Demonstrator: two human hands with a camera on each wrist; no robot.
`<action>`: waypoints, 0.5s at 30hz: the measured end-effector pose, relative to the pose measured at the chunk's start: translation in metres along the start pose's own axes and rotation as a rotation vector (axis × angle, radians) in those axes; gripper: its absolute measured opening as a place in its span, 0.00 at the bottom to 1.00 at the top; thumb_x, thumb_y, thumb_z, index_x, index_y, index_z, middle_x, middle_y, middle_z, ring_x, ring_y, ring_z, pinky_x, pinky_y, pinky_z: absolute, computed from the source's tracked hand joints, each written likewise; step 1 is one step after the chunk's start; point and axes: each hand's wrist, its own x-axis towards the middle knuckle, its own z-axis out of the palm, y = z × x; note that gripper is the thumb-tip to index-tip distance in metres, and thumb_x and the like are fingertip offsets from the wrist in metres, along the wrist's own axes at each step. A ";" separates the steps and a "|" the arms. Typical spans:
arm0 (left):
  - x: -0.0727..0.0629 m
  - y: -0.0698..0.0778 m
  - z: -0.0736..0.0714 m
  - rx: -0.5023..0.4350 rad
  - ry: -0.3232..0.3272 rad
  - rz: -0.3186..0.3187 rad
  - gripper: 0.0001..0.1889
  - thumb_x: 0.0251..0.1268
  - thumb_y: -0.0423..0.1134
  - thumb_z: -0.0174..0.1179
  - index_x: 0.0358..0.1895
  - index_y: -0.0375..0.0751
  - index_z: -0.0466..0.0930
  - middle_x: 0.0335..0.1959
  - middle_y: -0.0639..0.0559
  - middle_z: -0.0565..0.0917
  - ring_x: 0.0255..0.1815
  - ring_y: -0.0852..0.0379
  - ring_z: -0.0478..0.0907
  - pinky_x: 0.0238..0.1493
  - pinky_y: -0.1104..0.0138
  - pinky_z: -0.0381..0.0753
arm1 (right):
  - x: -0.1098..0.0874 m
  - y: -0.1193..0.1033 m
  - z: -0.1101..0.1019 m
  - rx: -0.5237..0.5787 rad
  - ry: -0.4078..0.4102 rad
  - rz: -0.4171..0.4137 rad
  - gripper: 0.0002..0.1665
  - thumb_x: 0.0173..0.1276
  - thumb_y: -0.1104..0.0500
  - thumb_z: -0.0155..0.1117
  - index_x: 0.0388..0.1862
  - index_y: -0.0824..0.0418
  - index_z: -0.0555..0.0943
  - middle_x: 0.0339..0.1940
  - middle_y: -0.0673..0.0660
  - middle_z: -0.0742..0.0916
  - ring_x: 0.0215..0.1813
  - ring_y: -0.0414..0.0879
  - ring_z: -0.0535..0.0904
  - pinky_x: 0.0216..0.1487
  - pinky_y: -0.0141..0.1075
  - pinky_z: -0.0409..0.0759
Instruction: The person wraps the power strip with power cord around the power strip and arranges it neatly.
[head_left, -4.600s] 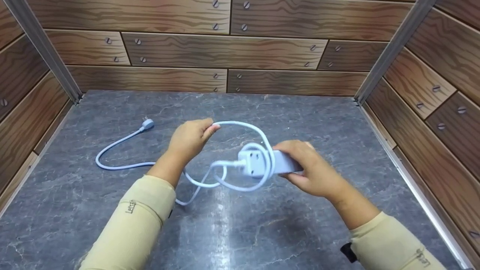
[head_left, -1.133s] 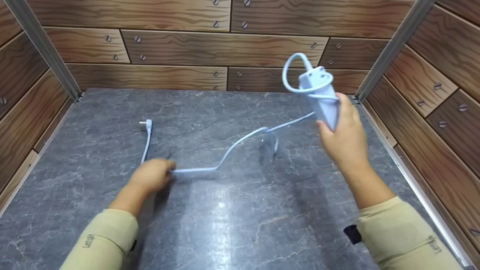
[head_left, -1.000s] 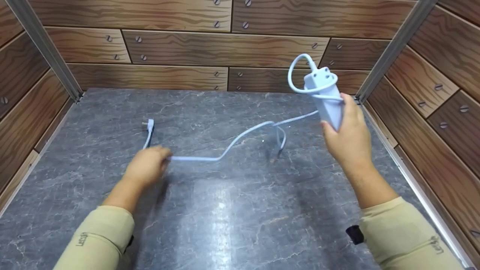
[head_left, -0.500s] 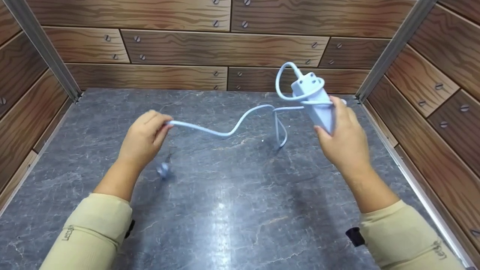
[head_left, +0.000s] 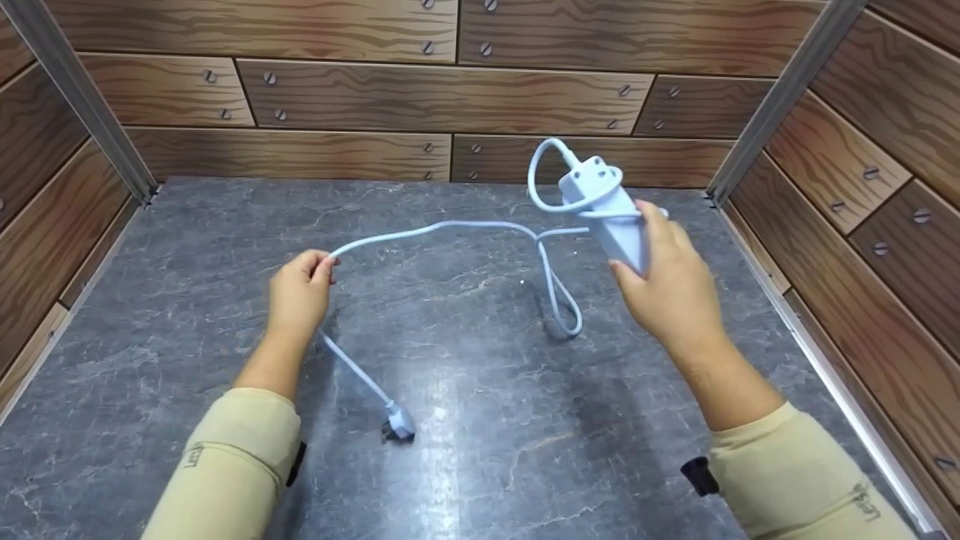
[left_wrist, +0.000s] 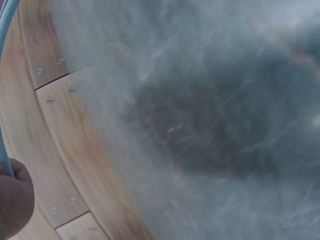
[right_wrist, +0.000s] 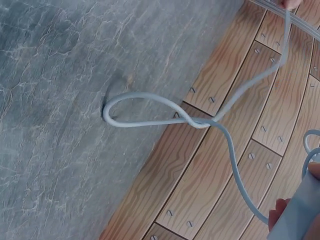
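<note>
The left hand (head_left: pixel 300 294) pinched one cord (head_left: pixel 444 224) with one plug (head_left: pixel 401 422). The right hand (head_left: pixel 673 291) gripped one block (head_left: pixel 621 238). One loop (head_left: pixel 548 274) hung between the two hands.

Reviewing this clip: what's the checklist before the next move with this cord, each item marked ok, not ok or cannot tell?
1. Right hand grips the strip: ok.
2. Left hand pinches the cord: ok.
3. Cord between the hands free of crossings: not ok, a loop hangs there, crossed at its top.
4. Cord wrapped snugly round the strip: not ok, one bend stands out loosely.
5. Plug apart from both hands: ok.
6. Plug resting on the table: cannot tell.
</note>
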 end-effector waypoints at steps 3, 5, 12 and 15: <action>0.001 -0.008 0.006 0.000 -0.056 -0.059 0.14 0.67 0.32 0.46 0.53 0.35 0.74 0.42 0.39 0.80 0.43 0.47 0.75 0.46 0.59 0.73 | -0.001 -0.001 0.003 0.007 -0.007 -0.013 0.40 0.57 0.59 0.65 0.67 0.59 0.60 0.54 0.68 0.75 0.47 0.64 0.74 0.44 0.59 0.71; 0.001 -0.012 0.008 0.006 -0.096 -0.056 0.20 0.64 0.27 0.45 0.60 0.34 0.68 0.49 0.35 0.77 0.50 0.43 0.73 0.54 0.56 0.69 | -0.001 -0.001 0.006 0.010 -0.009 -0.031 0.39 0.57 0.60 0.66 0.66 0.59 0.61 0.53 0.68 0.75 0.47 0.64 0.74 0.44 0.59 0.71; -0.011 -0.015 0.015 0.099 -0.305 0.048 0.32 0.53 0.21 0.44 0.66 0.35 0.57 0.60 0.29 0.63 0.62 0.35 0.61 0.63 0.49 0.59 | -0.002 -0.002 0.013 0.004 -0.020 -0.074 0.39 0.55 0.59 0.67 0.65 0.59 0.63 0.52 0.67 0.76 0.46 0.63 0.74 0.43 0.58 0.72; -0.026 -0.008 0.018 0.206 -0.416 0.207 0.26 0.53 0.24 0.50 0.60 0.32 0.66 0.51 0.31 0.71 0.54 0.36 0.69 0.58 0.49 0.66 | -0.002 -0.001 0.015 0.000 -0.034 -0.071 0.39 0.56 0.59 0.67 0.65 0.60 0.63 0.51 0.67 0.76 0.46 0.63 0.74 0.44 0.57 0.72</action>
